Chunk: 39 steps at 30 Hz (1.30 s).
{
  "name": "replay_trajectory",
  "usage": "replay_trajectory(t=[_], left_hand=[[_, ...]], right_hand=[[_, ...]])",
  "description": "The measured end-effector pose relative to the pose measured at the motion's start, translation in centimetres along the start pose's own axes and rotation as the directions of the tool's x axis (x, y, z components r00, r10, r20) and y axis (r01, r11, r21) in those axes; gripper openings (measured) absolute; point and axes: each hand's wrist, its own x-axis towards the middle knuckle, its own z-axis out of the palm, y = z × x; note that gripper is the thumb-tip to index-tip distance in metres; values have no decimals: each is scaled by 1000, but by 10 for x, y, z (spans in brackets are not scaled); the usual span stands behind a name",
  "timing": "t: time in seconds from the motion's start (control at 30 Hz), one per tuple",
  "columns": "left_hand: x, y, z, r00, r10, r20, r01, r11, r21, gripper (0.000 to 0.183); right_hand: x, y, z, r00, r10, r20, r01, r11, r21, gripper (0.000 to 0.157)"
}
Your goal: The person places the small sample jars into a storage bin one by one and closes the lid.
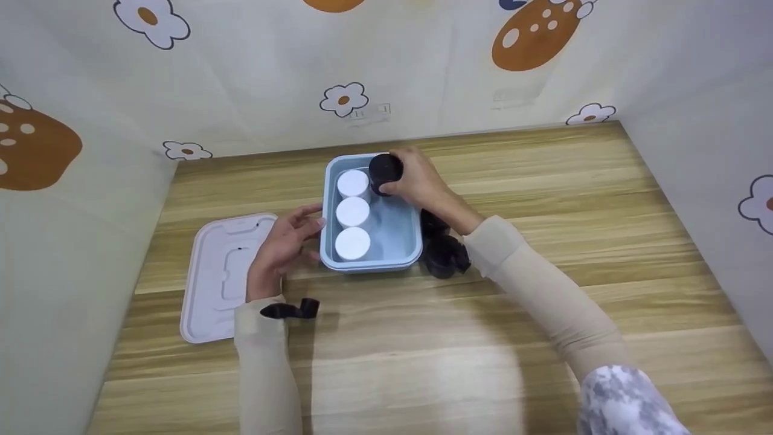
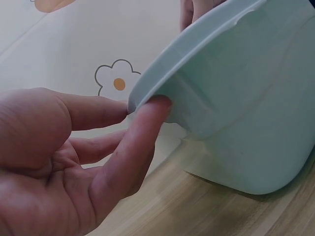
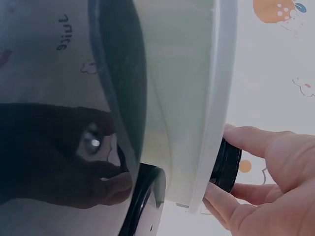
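A light blue plastic bin (image 1: pixel 395 232) stands on the wooden table, with three white round-topped containers (image 1: pixel 353 244) lined up along its left side. My left hand (image 1: pixel 286 241) is at the bin's left side, pinching the rim between thumb and fingers (image 2: pixel 150 118) in the left wrist view. At the far right corner of the bin, my right hand (image 1: pixel 418 179) grips a black round-topped container (image 1: pixel 385 169) that stands partly inside. From the right wrist view, its black top (image 3: pixel 230 164) shows between thumb and fingers above the rim.
A pale lid (image 1: pixel 211 278) lies flat left of the bin, partly behind the left wrist. Glossy black containers (image 1: pixel 444 257) stand against the bin's right side, below the right forearm. A patterned wall covering (image 1: pixel 447 90) rises behind the table.
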Motion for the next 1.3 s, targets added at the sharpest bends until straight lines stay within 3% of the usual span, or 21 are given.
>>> replay_trajectory(t=[0.27,0.5,0.7,1.0,1.3], left_hand=[[0,1,0,1000,-22,-7,22,1000,0,48],[0,0,0,999,33,11,-33,999,-39,48],[0,0,2,999,36,22,-35,998,-48,48],[0,1,5,1000,-1,15,1,1000,-24,48],[1,2,8,1000,-29,3,29,999,-22,49]], right_hand=[[3,-1,6,999,-26,38,29,997,-72,75],[9,-4,7,995,-36,88,48,989,-143,70],[12,-7,6,991,-38,130,61,981,-182,59],[14,-9,12,987,-14,158,68,936,-345,61],[12,-10,13,983,-2,181,71,924,-376,58]])
